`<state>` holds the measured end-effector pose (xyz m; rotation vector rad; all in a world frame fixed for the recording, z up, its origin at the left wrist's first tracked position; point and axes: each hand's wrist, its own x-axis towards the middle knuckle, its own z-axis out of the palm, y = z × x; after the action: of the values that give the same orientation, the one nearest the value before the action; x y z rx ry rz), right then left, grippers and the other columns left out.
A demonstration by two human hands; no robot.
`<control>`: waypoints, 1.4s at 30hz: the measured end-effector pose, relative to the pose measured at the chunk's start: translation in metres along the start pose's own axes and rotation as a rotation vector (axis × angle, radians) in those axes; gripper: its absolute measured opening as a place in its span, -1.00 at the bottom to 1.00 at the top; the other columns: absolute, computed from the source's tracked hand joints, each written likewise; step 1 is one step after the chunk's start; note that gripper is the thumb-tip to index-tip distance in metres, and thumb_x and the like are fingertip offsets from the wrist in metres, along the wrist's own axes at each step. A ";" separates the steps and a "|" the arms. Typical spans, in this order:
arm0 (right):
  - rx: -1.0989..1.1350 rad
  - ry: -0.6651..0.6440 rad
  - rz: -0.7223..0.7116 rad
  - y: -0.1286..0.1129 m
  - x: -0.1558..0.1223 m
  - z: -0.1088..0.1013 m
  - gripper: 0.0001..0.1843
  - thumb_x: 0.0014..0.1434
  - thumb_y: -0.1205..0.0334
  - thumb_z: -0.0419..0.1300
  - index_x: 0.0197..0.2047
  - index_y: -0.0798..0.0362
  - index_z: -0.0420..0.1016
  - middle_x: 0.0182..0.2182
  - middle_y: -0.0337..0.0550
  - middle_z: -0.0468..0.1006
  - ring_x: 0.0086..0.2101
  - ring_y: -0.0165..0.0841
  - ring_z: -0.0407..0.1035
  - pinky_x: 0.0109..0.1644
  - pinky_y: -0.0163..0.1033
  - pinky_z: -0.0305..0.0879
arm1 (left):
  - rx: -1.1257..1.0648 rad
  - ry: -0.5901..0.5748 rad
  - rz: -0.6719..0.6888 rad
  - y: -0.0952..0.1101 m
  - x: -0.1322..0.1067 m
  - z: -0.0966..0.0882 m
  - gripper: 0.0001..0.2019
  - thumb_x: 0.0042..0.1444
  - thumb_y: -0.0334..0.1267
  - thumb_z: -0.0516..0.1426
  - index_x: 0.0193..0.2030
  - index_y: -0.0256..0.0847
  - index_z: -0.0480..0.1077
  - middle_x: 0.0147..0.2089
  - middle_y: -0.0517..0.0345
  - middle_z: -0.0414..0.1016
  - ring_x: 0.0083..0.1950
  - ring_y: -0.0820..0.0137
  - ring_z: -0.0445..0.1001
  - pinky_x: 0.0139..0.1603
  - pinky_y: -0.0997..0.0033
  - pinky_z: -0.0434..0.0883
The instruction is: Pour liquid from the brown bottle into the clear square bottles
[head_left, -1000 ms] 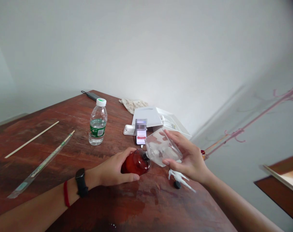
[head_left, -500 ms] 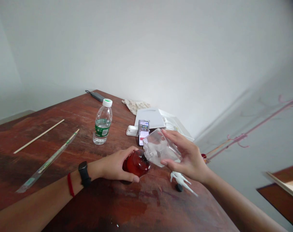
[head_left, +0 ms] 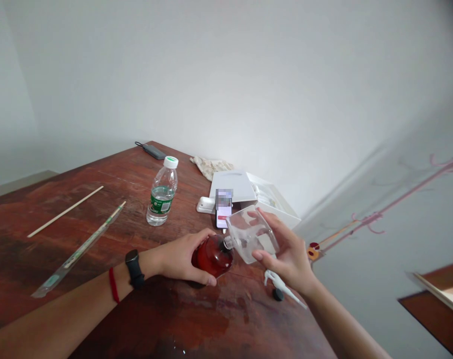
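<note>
My left hand (head_left: 181, 259) is wrapped round a rounded red-brown bottle (head_left: 213, 257) low over the table, its dark mouth facing up and right. In my right hand (head_left: 288, 252) a clear square bottle (head_left: 248, 232) is gripped between thumb and fingers. It lies tilted, with its threaded neck pointing left at the mouth of the red-brown bottle; whether the two touch I cannot tell. Below my right hand are a white pump or spray head (head_left: 282, 286) and a small black cap (head_left: 277, 294).
A half-filled water bottle (head_left: 162, 194) stands left of centre. Farther left lie a bare chopstick (head_left: 65, 212) and one in a plastic sleeve (head_left: 80, 254). Behind my hands are a phone (head_left: 224, 212), a white box (head_left: 231, 184), a cloth (head_left: 211, 165) and a grey device (head_left: 154, 151).
The clear bottle has turned, so its threaded neck now shows at the red-brown bottle's mouth. My left hand keeps its hold. The view has shifted slightly.
</note>
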<state>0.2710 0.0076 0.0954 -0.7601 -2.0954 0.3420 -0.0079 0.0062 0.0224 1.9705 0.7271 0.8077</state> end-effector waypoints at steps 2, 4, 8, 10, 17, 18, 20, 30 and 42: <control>0.083 0.082 0.042 0.005 -0.012 0.009 -0.22 0.12 -0.01 0.51 0.38 -0.19 0.46 0.25 0.03 0.59 0.21 0.01 0.50 0.23 0.11 0.52 | 0.014 0.007 -0.001 -0.001 0.000 0.001 -0.21 -0.08 0.00 0.50 0.27 -0.09 0.34 0.16 -0.01 0.64 0.14 0.00 0.63 0.18 0.10 0.50; 0.136 0.172 0.091 0.009 -0.022 0.017 -0.23 0.10 -0.03 0.52 0.36 -0.15 0.48 0.23 0.05 0.61 0.19 0.03 0.52 0.21 0.13 0.53 | 0.009 0.009 0.001 -0.003 0.001 0.002 -0.21 -0.07 0.01 0.50 0.27 -0.09 0.33 0.18 -0.01 0.64 0.15 0.01 0.63 0.18 0.10 0.50; 0.279 0.215 0.152 0.018 -0.035 0.032 -0.27 0.15 0.06 0.50 0.36 -0.14 0.45 0.22 0.06 0.61 0.16 0.03 0.55 0.20 0.14 0.55 | -0.022 0.004 -0.013 -0.004 0.000 0.003 -0.23 -0.05 -0.02 0.49 0.27 -0.10 0.33 0.18 -0.01 0.63 0.16 0.04 0.62 0.21 0.11 0.49; 0.401 0.236 0.158 0.023 -0.040 0.038 -0.26 0.16 0.07 0.50 0.37 -0.16 0.42 0.22 0.05 0.61 0.15 0.01 0.56 0.18 0.12 0.56 | -0.032 -0.003 -0.017 -0.003 0.000 0.004 -0.22 -0.05 -0.03 0.49 0.28 -0.10 0.33 0.20 -0.01 0.62 0.18 0.03 0.61 0.23 0.10 0.48; 0.638 0.352 0.358 0.033 -0.052 0.055 -0.20 0.12 -0.01 0.51 0.36 -0.18 0.36 0.21 0.06 0.60 0.07 0.00 0.60 0.10 0.10 0.53 | -0.029 0.029 -0.045 -0.002 0.001 0.006 -0.20 -0.08 -0.04 0.50 0.29 -0.07 0.35 0.22 -0.01 0.61 0.20 -0.01 0.60 0.24 0.08 0.48; 0.674 0.362 0.384 0.033 -0.053 0.056 -0.16 0.11 -0.02 0.51 0.39 -0.19 0.32 0.20 0.06 0.61 0.07 0.02 0.59 0.10 0.12 0.53 | -0.027 0.031 -0.050 -0.002 0.001 0.006 -0.20 -0.09 -0.03 0.50 0.29 -0.07 0.35 0.21 -0.01 0.62 0.19 -0.01 0.60 0.23 0.07 0.48; 0.757 0.366 0.435 0.031 -0.055 0.059 -0.04 0.11 -0.02 0.51 0.47 -0.22 0.19 0.18 0.07 0.61 0.10 0.05 0.57 0.12 0.16 0.51 | -0.025 0.037 -0.058 -0.003 0.000 0.007 -0.20 -0.09 -0.03 0.51 0.29 -0.07 0.35 0.20 0.00 0.62 0.17 -0.01 0.61 0.23 0.07 0.48; 1.062 0.328 0.636 0.023 -0.057 0.070 -0.15 0.06 0.01 0.49 0.39 -0.27 0.34 0.23 -0.11 0.56 0.18 0.02 0.50 0.29 0.19 0.40 | -0.086 -0.003 -0.023 -0.011 0.002 0.008 -0.21 -0.03 -0.06 0.50 0.30 -0.06 0.30 0.25 -0.01 0.59 0.24 0.01 0.58 0.29 0.05 0.46; 1.138 0.361 0.649 0.034 -0.049 0.069 -0.48 -0.01 0.08 0.53 0.00 -0.17 0.47 -0.04 -0.20 0.70 -0.03 -0.16 0.58 0.08 -0.05 0.50 | -0.040 0.004 0.008 -0.011 0.003 0.006 -0.22 -0.03 -0.05 0.50 0.28 -0.09 0.29 0.23 0.00 0.57 0.24 0.02 0.56 0.30 0.05 0.41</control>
<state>0.2509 0.0054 0.0067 -0.6653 -0.9712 1.4557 -0.0038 0.0104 0.0117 1.9379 0.7009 0.8252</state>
